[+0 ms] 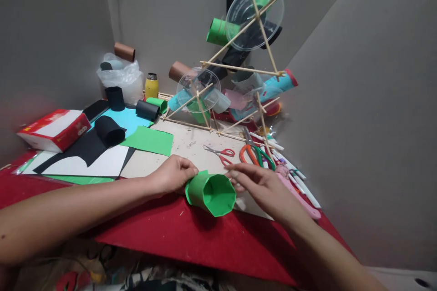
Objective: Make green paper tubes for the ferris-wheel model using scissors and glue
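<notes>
A green foam-sheet tube (pixel 195 191) with an angular open end faces me near the front of the table. My left hand (pixel 173 173) pinches the tube's far-left rim between thumb and curled fingers. On the other side, my right hand (pixel 257 184) has its fingers stretched out beside the tube's right rim. Whether its fingertips touch the rim I cannot tell. Just behind the tube lie red-handled scissors (pixel 225 153), and farther right are larger scissors with orange handles (pixel 248 154) and a green-handled pair (pixel 264 157).
Stick-frame wheels with plastic lids (pixel 255 17) and tubes rise at the back right. White markers (pixel 307 191) and a pink tool (pixel 303 202) line the right edge. A red tissue box (pixel 54 129), black sheet (pixel 73 148), green sheet (pixel 148 140) and yellow bottle (pixel 152 86) stand left.
</notes>
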Tool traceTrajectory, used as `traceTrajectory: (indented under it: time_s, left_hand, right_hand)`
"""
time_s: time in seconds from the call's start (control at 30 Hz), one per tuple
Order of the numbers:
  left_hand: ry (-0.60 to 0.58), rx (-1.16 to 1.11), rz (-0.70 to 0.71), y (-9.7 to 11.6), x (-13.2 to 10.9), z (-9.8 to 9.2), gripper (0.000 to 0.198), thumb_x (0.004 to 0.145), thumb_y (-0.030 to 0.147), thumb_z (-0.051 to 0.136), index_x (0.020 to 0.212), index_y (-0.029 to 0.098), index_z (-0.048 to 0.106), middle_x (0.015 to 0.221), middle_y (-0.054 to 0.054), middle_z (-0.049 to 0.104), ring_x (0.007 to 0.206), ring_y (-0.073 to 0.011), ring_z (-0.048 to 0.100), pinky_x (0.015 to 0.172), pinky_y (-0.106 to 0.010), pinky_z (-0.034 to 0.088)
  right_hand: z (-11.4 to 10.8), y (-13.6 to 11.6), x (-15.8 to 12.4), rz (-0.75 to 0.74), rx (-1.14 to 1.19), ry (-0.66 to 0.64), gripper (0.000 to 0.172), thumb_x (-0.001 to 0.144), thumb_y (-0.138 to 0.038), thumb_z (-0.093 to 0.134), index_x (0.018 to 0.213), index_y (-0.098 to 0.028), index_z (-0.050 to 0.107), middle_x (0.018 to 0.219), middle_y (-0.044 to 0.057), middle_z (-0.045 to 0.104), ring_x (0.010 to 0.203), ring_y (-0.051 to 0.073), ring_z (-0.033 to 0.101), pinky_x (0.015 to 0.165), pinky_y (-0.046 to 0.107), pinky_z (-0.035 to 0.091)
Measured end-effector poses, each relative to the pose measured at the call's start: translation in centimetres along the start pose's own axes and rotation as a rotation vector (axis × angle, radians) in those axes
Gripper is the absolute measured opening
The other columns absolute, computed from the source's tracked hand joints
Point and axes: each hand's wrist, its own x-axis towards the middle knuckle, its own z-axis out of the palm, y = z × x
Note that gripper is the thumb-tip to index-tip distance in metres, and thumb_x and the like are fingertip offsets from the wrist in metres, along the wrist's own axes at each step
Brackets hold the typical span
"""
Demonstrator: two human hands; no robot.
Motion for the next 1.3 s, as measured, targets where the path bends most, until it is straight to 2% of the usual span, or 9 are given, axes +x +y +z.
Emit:
traceTrajectory:
  time_s: [0.03, 0.1, 0.2, 0.3, 0.43, 0.67, 0.8, 1.1, 1.3]
  left_hand:
    - [0.01, 0.047, 0.021, 0.0, 0.6, -0.1, 0.016, 0.076, 0.025, 0.061, 0.065, 0.014, 0.063, 0.051, 0.002, 0.056, 0.044, -0.0101, 0.049, 0.045, -0.021, 0.039]
    - [0.023, 0.131, 0.066, 0.0, 1.6, -0.3, 0.015, 0.076, 0.02, 0.059, 0.063, 0.014, 0.063, 0.051, 0.003, 0.055, 0.045, -0.0095, 0.048, 0.044, -0.02, 0.035]
    - [0.008, 0.221, 0.103, 0.2, 2.3, -0.5, 0.016, 0.078, 0.018, 0.056, 0.064, 0.014, 0.064, 0.049, 0.004, 0.053, 0.045, -0.0107, 0.048, 0.044, -0.021, 0.033]
    - [-0.026, 0.269, 0.114, 0.2, 2.4, -0.5, 0.019, 0.081, 0.02, 0.052, 0.066, 0.015, 0.062, 0.046, 0.004, 0.051, 0.043, -0.0125, 0.048, 0.044, -0.022, 0.033]
    - [-0.052, 0.298, 0.145, 0.0, 2.5, -0.5, 0.02, 0.081, 0.02, 0.051, 0.063, 0.016, 0.061, 0.048, 0.004, 0.051, 0.047, -0.0125, 0.048, 0.048, -0.023, 0.033]
    - [-0.075, 0.274, 0.161, -0.3, 2.3, -0.6, 0.02, 0.077, 0.015, 0.052, 0.061, 0.014, 0.064, 0.055, 0.002, 0.051, 0.057, -0.0129, 0.045, 0.051, -0.023, 0.029]
    - [-0.087, 0.218, 0.11, -0.3, 2.0, -0.5, 0.024, 0.078, 0.015, 0.049, 0.06, 0.015, 0.065, 0.052, 0.002, 0.048, 0.054, -0.0127, 0.041, 0.05, -0.024, 0.027]
    - [0.007, 0.068, 0.051, -1.2, 2.0, 0.4, 0.025, 0.076, 0.013, 0.05, 0.081, 0.015, 0.074, 0.058, -0.001, 0.062, 0.055, -0.0173, 0.051, 0.053, -0.027, 0.034]
    - [0.007, 0.019, -0.058, -1.0, 1.9, 0.4, 0.025, 0.076, 0.013, 0.053, 0.088, 0.015, 0.075, 0.074, -0.006, 0.07, 0.07, -0.0211, 0.06, 0.06, -0.027, 0.041]
  right_hand:
    - [-0.3, -0.4, 0.0, -0.12, -0.12, 0.113, 0.031, 0.078, -0.043, 0.069, 0.098, -0.019, 0.072, 0.099, 0.008, 0.075, 0.089, 0.021, 0.069, 0.08, 0.034, 0.054]
    - [-0.5, -1.1, -0.2, -0.318, -0.329, 0.161, 0.032, 0.083, -0.039, 0.064, 0.109, -0.02, 0.07, 0.113, 0.01, 0.072, 0.101, 0.025, 0.067, 0.09, 0.041, 0.052]
    - [0.2, -1.9, -0.4, -0.585, -0.59, 0.032, 0.036, 0.087, -0.028, 0.06, 0.123, -0.021, 0.063, 0.124, 0.01, 0.067, 0.116, 0.026, 0.061, 0.098, 0.045, 0.048]
    - [1.3, -2.5, 0.1, -0.743, -0.768, -0.086, 0.034, 0.088, -0.019, 0.058, 0.122, -0.018, 0.062, 0.12, 0.012, 0.068, 0.113, 0.026, 0.061, 0.096, 0.044, 0.048]
    - [2.4, -3.7, 1.6, -0.692, -0.935, -0.187, 0.023, 0.085, -0.01, 0.057, 0.102, -0.018, 0.07, 0.096, 0.008, 0.074, 0.087, 0.024, 0.066, 0.08, 0.041, 0.051]
    - [4.1, -4.4, 3.0, -0.623, -1.274, -0.264, 0.027, 0.075, 0.001, 0.054, 0.071, -0.021, 0.07, 0.068, 0.001, 0.069, 0.064, 0.018, 0.065, 0.059, 0.027, 0.048]
    - [4.2, -3.7, 2.9, -0.631, -1.266, -0.292, 0.028, 0.079, -0.003, 0.05, 0.078, -0.021, 0.07, 0.072, 0.002, 0.071, 0.066, 0.018, 0.067, 0.06, 0.026, 0.05]
    - [3.7, -3.2, 3.0, -0.724, -1.212, -0.32, 0.033, 0.075, 0.001, 0.044, 0.08, -0.019, 0.07, 0.074, 0.005, 0.073, 0.067, 0.02, 0.068, 0.06, 0.028, 0.051]
    - [3.9, -3.0, 3.1, -0.643, -1.196, -0.303, 0.033, 0.072, 0.0, 0.046, 0.076, -0.021, 0.071, 0.077, 0.004, 0.074, 0.068, 0.019, 0.069, 0.06, 0.027, 0.05]
